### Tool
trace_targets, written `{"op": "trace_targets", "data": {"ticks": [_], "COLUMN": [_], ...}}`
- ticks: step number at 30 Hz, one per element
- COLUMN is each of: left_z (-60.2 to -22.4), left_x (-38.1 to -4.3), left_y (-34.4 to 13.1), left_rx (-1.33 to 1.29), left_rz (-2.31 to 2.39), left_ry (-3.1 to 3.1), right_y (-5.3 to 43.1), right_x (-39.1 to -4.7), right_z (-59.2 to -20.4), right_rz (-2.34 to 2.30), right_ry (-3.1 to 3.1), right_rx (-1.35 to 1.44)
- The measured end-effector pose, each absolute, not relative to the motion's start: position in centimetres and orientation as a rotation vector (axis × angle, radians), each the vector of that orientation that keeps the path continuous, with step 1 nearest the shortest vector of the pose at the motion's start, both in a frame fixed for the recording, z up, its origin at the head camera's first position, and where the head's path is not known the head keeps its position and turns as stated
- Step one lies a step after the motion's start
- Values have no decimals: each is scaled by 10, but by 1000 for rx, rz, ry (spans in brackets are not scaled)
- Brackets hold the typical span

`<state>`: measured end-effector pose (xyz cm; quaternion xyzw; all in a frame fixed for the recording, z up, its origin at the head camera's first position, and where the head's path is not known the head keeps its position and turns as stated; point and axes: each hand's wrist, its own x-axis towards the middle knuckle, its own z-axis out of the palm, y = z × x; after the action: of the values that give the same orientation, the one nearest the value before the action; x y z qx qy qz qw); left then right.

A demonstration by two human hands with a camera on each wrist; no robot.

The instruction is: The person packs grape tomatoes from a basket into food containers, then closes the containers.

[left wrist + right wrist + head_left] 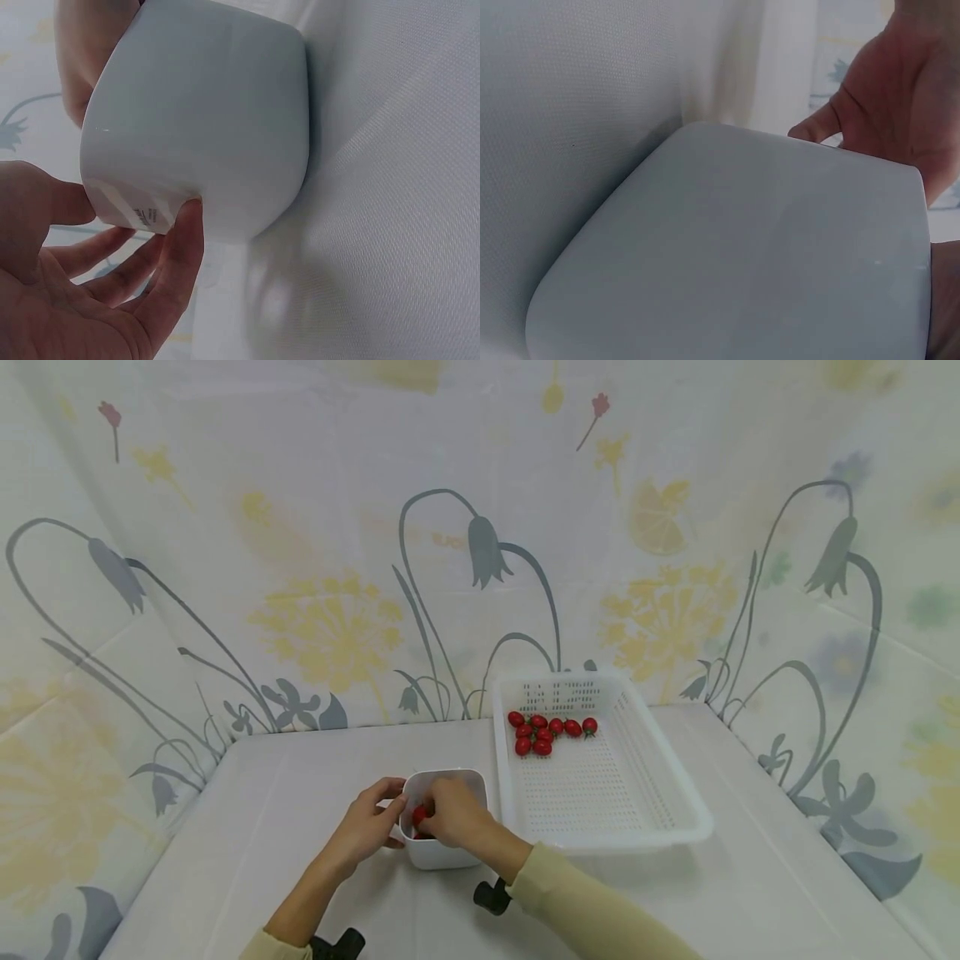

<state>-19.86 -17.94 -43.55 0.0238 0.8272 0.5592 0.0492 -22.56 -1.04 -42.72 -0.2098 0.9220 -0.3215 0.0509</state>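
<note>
At the back and down both sides, a pale cloth, hung up like a wall. Printed on it, big grey flowers, droopy and bent over, puffy yellow flowers, two small red flowers up high, and a yellow fruit slice. Below, in front of the cloth, a flat white table.

A draped-off workspace, room type unclear: flower-printed cloth (grey bellflowers, yellow blooms) hangs round a white table on three sides.
</note>
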Motion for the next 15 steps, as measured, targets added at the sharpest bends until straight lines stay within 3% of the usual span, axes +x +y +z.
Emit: {"op": "trace_targets", "data": {"ticks": [15], "left_z": [-434], "left_x": [-198], "left_y": [-180], "left_rx": [92], "left_rz": [1703], "left_ry": [2507], "right_y": [-14], "right_x": [-225], "right_z": [-425], "right_rz": [-802], "right_ry": [2850], "right_rx": [-541]}}
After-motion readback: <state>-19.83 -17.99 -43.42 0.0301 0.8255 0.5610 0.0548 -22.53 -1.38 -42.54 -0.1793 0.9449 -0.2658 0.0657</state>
